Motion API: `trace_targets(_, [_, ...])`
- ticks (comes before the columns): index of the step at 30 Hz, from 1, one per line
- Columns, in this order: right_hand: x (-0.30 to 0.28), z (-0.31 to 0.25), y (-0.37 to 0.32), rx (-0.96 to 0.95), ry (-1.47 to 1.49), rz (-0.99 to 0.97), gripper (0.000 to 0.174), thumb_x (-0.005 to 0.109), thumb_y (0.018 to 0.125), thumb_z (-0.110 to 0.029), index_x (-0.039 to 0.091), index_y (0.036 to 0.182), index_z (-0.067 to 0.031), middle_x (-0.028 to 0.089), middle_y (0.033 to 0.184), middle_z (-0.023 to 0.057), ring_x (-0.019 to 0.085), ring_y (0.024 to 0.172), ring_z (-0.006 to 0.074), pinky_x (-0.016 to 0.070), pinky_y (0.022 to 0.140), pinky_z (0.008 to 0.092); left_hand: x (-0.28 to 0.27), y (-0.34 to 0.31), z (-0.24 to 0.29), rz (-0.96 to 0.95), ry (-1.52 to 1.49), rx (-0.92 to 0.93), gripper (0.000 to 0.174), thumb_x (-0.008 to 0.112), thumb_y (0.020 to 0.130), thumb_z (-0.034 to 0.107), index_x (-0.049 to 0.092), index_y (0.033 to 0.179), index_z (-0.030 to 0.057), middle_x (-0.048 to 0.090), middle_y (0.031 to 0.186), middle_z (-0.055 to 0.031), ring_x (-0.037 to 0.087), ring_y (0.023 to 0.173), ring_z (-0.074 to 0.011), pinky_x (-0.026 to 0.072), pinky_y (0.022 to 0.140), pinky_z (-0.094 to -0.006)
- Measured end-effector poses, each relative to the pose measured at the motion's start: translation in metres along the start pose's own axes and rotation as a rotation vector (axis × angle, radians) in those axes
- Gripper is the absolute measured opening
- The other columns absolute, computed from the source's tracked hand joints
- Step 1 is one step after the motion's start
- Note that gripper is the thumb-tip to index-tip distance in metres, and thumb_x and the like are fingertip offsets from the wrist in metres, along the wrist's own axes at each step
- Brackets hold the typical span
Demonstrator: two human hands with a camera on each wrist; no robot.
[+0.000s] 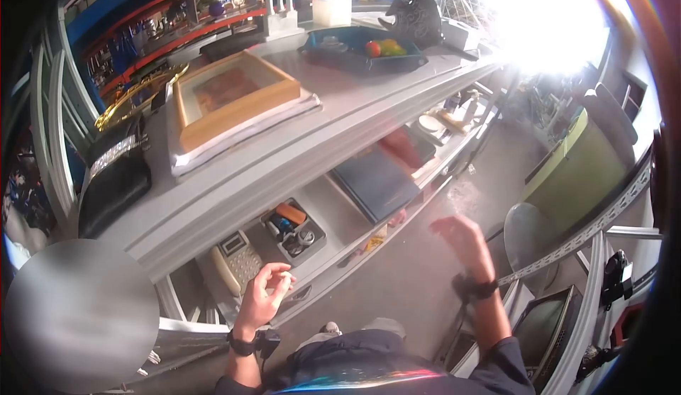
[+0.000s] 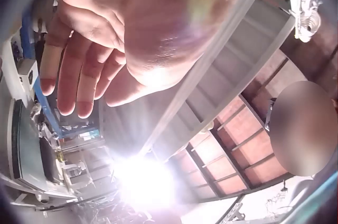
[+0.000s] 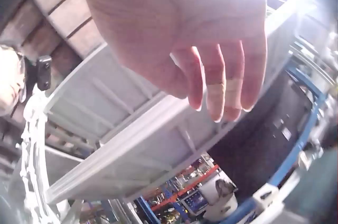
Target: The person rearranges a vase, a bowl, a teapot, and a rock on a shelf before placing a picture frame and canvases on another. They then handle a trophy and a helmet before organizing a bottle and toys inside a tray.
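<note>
My left hand [image 1: 266, 299] is raised beside the lower shelf, overlapping the near edge of a beige push-button telephone [image 1: 235, 262]. Its fingers are loosely bent, and in the left wrist view the palm and fingers [image 2: 68, 87] hold nothing. Pale bands wrap some of the fingers on both hands. Over the floor to the right hovers my right hand [image 1: 464, 242], slightly blurred, its fingers [image 3: 214, 92] relaxed around no object. Just beyond the telephone sits a grey tray [image 1: 320, 230] of small items, including an orange one. Farther along the shelf lies a dark blue flat book or folder [image 1: 376, 182].
On the upper surface [image 1: 333, 97] lie a wooden frame [image 1: 245, 116], a black sequined bag [image 1: 117, 182] and a blue tray [image 1: 351, 54] with fruit-like things. A dark cat-like figure [image 1: 418, 19] stands behind. A green panel [image 1: 567, 161] and a metal rack [image 1: 567, 253] border the right.
</note>
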State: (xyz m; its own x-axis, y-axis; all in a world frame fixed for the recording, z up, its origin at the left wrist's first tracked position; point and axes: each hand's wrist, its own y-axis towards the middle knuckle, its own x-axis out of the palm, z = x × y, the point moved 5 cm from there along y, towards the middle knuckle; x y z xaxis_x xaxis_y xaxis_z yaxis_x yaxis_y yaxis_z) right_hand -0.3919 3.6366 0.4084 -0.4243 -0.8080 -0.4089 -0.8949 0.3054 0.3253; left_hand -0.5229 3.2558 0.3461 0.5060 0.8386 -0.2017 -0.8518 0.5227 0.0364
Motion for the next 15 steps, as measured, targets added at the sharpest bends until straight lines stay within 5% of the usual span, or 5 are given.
trace_targets(2, [-0.038, -0.051, 0.043, -0.305, -0.356, 0.119, 0.021, 0.060, 0.083, 0.007, 0.067, 0.099, -0.0037, 0.068, 0.086, 0.0071, 0.064, 0.079, 0.0175, 0.0481, 0.069, 0.0272, 0.001, 0.004, 0.016, -0.047, 0.064, -0.007, 0.020, 0.057, 0.095, 0.009, 0.057, 0.113, 0.0000, 0.071, 0.094, -0.0102, 0.069, 0.087, -0.0164, 0.0551, 0.080, -0.0302])
trace_targets(5, [-0.079, -0.096, 0.108, -0.536, -0.465, 0.170, 0.012, 0.062, 0.080, 0.007, 0.066, 0.090, 0.0004, 0.066, 0.084, 0.0104, 0.064, 0.075, 0.0224, 0.0489, 0.069, 0.0302, 0.004, 0.011, 0.027, -0.034, 0.097, -0.004, 0.020, 0.059, 0.095, 0.011, 0.058, 0.112, 0.0005, 0.070, 0.093, -0.0094, 0.068, 0.087, -0.0154, 0.0534, 0.081, -0.0298])
trace_targets(7, [-0.094, -0.112, 0.151, -0.517, -0.480, 0.141, 0.009, 0.062, 0.082, 0.003, 0.066, 0.089, -0.0003, 0.066, 0.083, 0.0089, 0.063, 0.076, 0.0207, 0.0496, 0.070, 0.0305, 0.013, 0.016, 0.033, -0.019, 0.077, -0.041, 0.021, 0.060, 0.095, 0.012, 0.058, 0.112, 0.0009, 0.070, 0.093, -0.0088, 0.066, 0.087, -0.0139, 0.0516, 0.082, -0.0283])
trace_targets(11, [-0.100, -0.112, 0.235, -0.545, -0.464, -0.052, 0.024, 0.065, 0.086, -0.007, 0.062, 0.109, -0.0037, 0.063, 0.104, 0.0093, 0.063, 0.078, 0.0219, 0.0511, 0.072, 0.0306, 0.044, 0.030, 0.033, 0.068, 0.065, -0.090, 0.021, 0.060, 0.095, 0.012, 0.058, 0.113, 0.0012, 0.070, 0.092, -0.0089, 0.066, 0.086, -0.0143, 0.0514, 0.082, -0.0282])
trace_targets(15, [-0.091, -0.103, 0.288, -0.743, -0.542, -0.215, 0.031, 0.066, 0.086, -0.011, 0.060, 0.116, -0.0057, 0.058, 0.118, 0.0079, 0.062, 0.079, 0.0218, 0.0522, 0.071, 0.0316, 0.090, 0.045, 0.036, 0.128, -0.097, -0.130, 0.020, 0.060, 0.096, 0.013, 0.059, 0.113, 0.0014, 0.069, 0.094, -0.0087, 0.066, 0.089, -0.0143, 0.0526, 0.083, -0.0281])
